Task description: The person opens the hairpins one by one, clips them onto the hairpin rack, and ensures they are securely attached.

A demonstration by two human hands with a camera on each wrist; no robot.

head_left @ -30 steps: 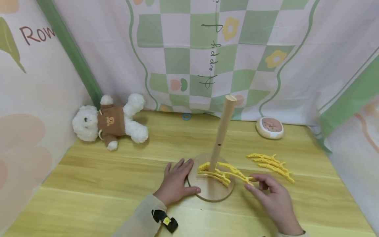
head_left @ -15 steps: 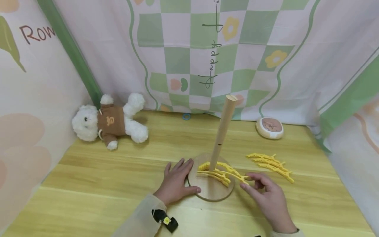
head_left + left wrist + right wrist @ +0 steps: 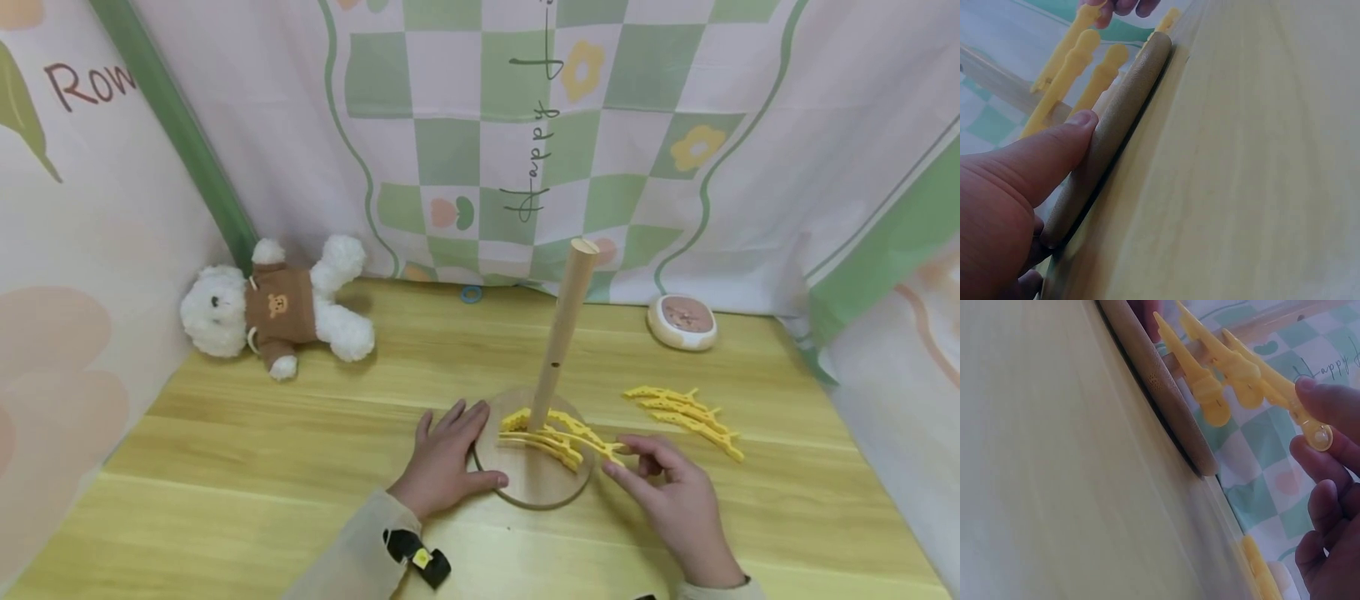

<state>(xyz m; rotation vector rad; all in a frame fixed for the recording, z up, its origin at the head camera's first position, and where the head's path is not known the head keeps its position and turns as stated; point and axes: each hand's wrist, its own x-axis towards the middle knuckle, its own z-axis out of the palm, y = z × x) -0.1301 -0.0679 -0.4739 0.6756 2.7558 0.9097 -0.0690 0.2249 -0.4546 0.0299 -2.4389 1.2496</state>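
Observation:
A round wooden base (image 3: pixel 536 492) carries an upright wooden post (image 3: pixel 564 333). My left hand (image 3: pixel 448 467) rests on the base's left edge, fingers extended, thumb over the rim; in the left wrist view the thumb (image 3: pixel 1063 140) lies on the edge. With my right hand (image 3: pixel 675 496) I pinch the handle end of a yellow hair clip (image 3: pixel 592 435) between thumb and index finger. Its long arms reach left to the post's lower part, one overlapping it in the head view. Other yellow hair clips (image 3: pixel 1200 378) sit lower at the post, handle ends pointing right.
Several more yellow hair clips (image 3: pixel 690 417) lie on the wooden table (image 3: pixel 262 492) right of the base. A white plush toy (image 3: pixel 281 308) in a brown top lies back left. A small blue ring (image 3: pixel 471 293) and a rounded white device (image 3: pixel 682 322) are near the curtain (image 3: pixel 442 150).
My right hand has moved a little left with the hair clip, bringing its arms closer around the post's lower part. My left hand has stayed on the base.

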